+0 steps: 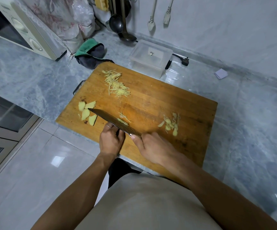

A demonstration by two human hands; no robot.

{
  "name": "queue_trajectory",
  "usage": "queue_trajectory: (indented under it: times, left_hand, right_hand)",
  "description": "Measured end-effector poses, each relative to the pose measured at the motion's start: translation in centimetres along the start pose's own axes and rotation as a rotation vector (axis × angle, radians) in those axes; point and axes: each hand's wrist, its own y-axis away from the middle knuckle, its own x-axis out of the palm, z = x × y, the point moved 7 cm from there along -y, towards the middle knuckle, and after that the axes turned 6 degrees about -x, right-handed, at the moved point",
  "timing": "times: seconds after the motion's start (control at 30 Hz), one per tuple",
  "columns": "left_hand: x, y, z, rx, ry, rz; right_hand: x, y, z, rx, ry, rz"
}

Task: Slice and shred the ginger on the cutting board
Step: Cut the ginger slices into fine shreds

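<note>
r hand grips dark cleaver handle; l hand fingers on blade, curl unclear. pale ginger slices mid-left on wooden board.

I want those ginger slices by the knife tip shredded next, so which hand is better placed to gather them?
Left. The left hand lies on the slices' side of the knife; the right hand grips its handle.
</note>
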Motion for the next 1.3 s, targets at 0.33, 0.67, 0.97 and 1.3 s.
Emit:
queue_trajectory:
  times: [0.33, 0.67, 0.97, 1.3]
  left_hand:
    - [0.0, 0.1, -0.2, 0.029, 0.001, -0.014]
    - [0.1, 1.3, -0.6, 0.044, -0.038, 0.009]
    - [0.3, 1.4, -0.4, 0.063, -0.097, 0.026]
    - [0.4, 1.5, -0.4, 0.07, -0.109, 0.03]
  right_hand:
    - [-0.2, -0.3, 0.1, 0.021, -0.025, 0.009]
    - [-0.2, 0.2, 0.5, 0.006, -0.012, -0.028]
    - [0.0, 0.0, 0.8, -0.002, -0.01, -0.005]
    - [0.0, 0.0, 0.5, 0.002, 0.005, -0.028]
